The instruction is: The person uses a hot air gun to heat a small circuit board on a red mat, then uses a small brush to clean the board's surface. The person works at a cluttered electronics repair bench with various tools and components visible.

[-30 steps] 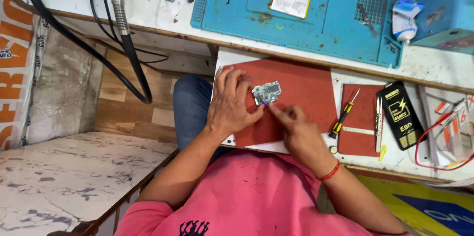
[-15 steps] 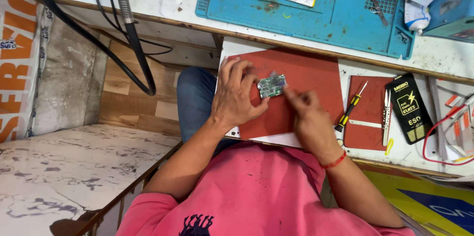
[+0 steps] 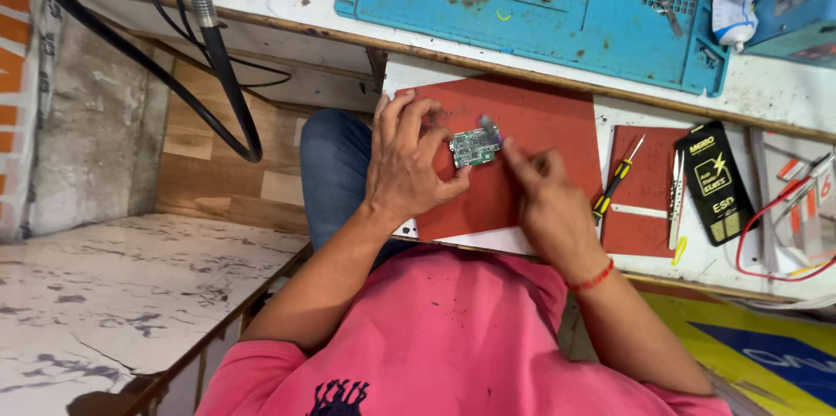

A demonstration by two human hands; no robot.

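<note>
left hand pinches a small green circuit board over the red mat; right hand, fingers pressed together, works its edge; next move needs steadiness.

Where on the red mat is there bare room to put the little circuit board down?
The red mat is bare along its far edge and right side, between the circuit board and the screwdriver. Its near left part is covered by the left hand and right hand. The smaller mat is crowded with tools.
</note>
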